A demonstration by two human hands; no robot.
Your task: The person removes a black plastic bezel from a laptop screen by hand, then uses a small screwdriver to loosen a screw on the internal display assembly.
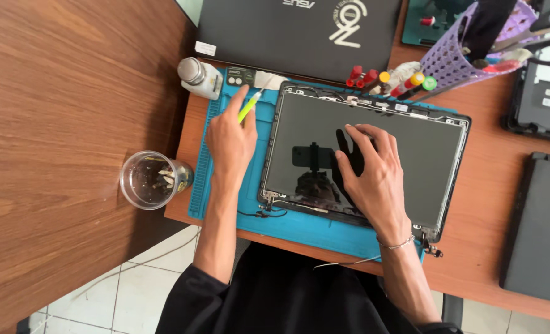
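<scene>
On the blue repair mat (299,230), our right hand (374,179) flattens to steady the laptop screen panel (411,154); our left hand (230,142) pinches a green-handled screwdriver (249,107) at eleven o'clock.

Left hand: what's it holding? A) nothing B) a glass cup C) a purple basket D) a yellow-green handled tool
D: the left hand grips a slim yellow-green handled tool over the blue work mat, while the right hand lies flat on the dark laptop screen panel.
</scene>
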